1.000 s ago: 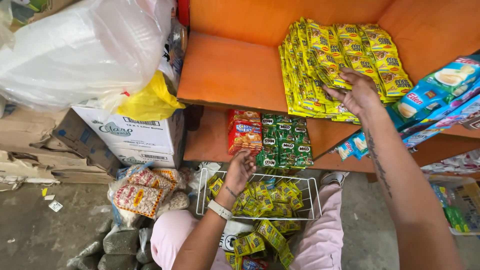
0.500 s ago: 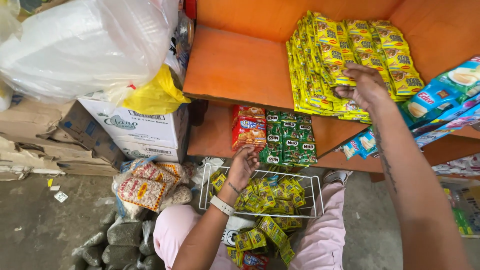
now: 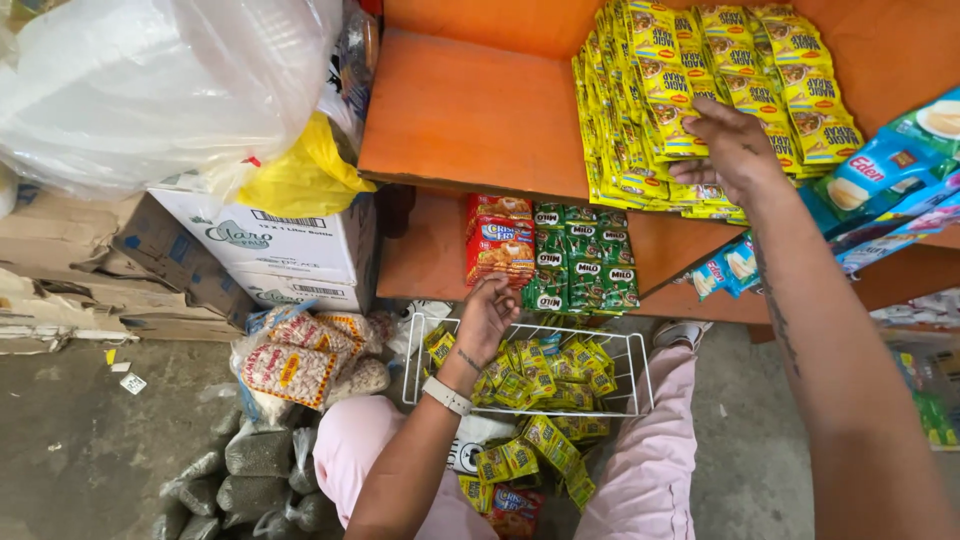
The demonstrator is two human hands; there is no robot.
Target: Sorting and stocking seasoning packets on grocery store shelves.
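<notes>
Sachets (image 3: 700,90) under outstretched right hand (image 3: 735,150)

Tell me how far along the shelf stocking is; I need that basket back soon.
Done: rows of yellow sachets already cover much of the upper orange shelf. In hand: the right hand rests on those rows, while the left hand reaches into the white wire basket. Left: many yellow sachets remain in the basket, and more sachet strips lie on the lap beneath it.
</notes>
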